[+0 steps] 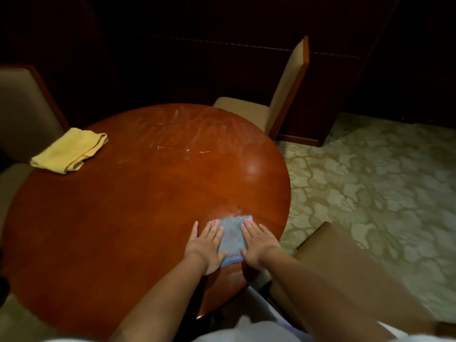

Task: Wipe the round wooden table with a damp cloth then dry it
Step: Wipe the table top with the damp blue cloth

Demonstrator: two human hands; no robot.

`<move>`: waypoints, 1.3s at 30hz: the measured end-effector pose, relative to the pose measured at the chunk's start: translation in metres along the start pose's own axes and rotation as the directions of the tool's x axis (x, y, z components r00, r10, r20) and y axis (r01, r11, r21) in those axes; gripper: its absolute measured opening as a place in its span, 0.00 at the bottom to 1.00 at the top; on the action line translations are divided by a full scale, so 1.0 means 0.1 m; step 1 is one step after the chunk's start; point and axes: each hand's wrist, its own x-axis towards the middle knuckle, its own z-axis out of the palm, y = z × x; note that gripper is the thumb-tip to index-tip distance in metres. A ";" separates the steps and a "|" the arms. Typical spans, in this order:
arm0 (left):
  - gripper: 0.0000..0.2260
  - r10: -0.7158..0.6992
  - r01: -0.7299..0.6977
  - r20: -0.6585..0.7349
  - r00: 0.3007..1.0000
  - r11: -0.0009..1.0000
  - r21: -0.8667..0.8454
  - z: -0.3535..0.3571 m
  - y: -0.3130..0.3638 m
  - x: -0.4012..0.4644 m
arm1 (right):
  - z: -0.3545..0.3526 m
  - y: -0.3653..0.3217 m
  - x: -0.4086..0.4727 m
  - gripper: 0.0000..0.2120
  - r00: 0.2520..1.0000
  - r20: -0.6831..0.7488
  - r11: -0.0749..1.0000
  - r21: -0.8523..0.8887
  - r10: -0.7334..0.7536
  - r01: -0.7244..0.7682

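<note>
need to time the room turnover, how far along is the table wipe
Early to midway, as far as one frame shows. Done: wet streaks on the table across its far side. In hand: the left hand and right hand press the blue cloth flat near the near edge. Left: the unstreaked left part, then drying; the yellow cloth lies folded, untouched.

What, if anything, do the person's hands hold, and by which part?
Nothing is gripped. The left hand and right hand press flat on the blue cloth, one along each side edge.
</note>
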 end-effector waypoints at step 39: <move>0.31 -0.186 0.182 -0.013 0.982 0.970 -0.160 -1.11 -1.22 2.42 | -1.58 0.79 2.76 0.35 1.000 0.009 1.000 -0.007 -0.006 0.006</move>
